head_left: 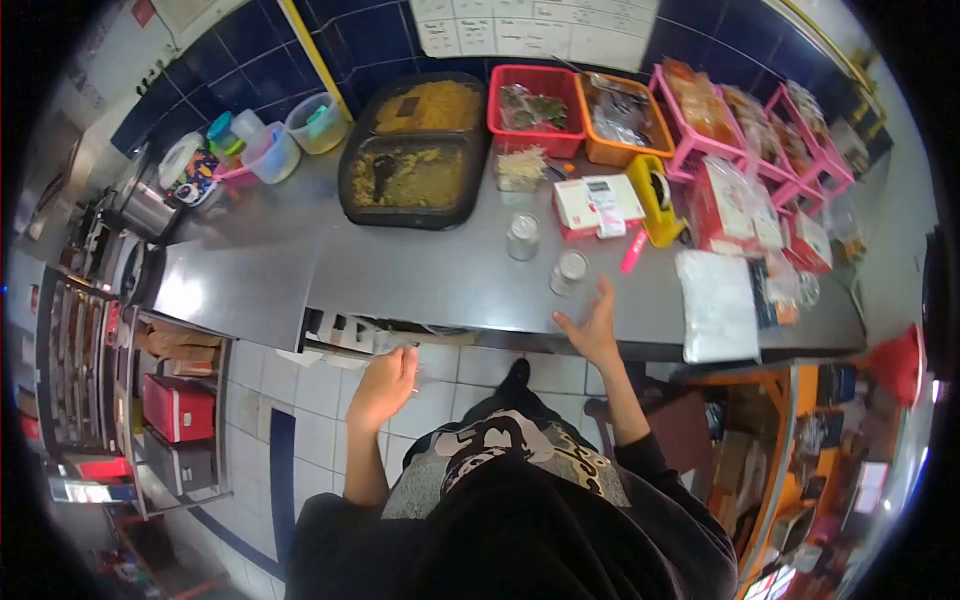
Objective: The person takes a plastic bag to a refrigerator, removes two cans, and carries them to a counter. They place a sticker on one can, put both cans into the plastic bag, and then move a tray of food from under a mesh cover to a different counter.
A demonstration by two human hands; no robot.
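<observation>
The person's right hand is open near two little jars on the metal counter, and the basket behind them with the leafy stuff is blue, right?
Not quite. The basket with the leafy stuff is red, not blue, as the head view shows. The rest holds: the right hand is open near the two jars on the metal counter.

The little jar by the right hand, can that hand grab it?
Probably yes. The right hand is open at the counter edge, and the little jar stands just beyond its fingertips with nothing between them.
</observation>
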